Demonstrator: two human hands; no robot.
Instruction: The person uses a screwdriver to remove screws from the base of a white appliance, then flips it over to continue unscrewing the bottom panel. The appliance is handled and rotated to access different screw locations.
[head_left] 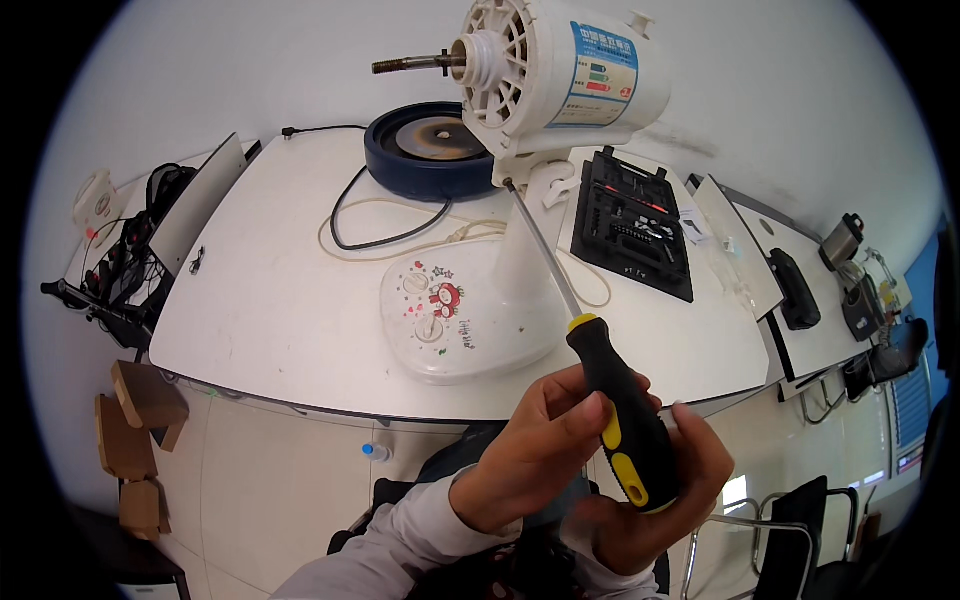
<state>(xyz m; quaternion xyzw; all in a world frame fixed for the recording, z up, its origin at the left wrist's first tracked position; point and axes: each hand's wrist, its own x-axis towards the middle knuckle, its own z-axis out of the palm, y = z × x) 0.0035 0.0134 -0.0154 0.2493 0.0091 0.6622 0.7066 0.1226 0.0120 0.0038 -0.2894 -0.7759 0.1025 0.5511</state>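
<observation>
A long screwdriver with a black and yellow handle slants up and away from me. Its tip meets the lower front of a white fan motor housing, by the joint with the neck. My left hand is closed round the upper handle, thumb on the yellow part. Around the handle's butt end curl the fingers of my right hand. From the housing a bare threaded shaft points left. The fan stands upright on its white base, which has knobs and a cartoon print.
On the white table sit a round dark blue appliance with a black cord and an open black tool case. A pale cord loops behind the base. Cardboard boxes stand on the floor at left, a chair at right.
</observation>
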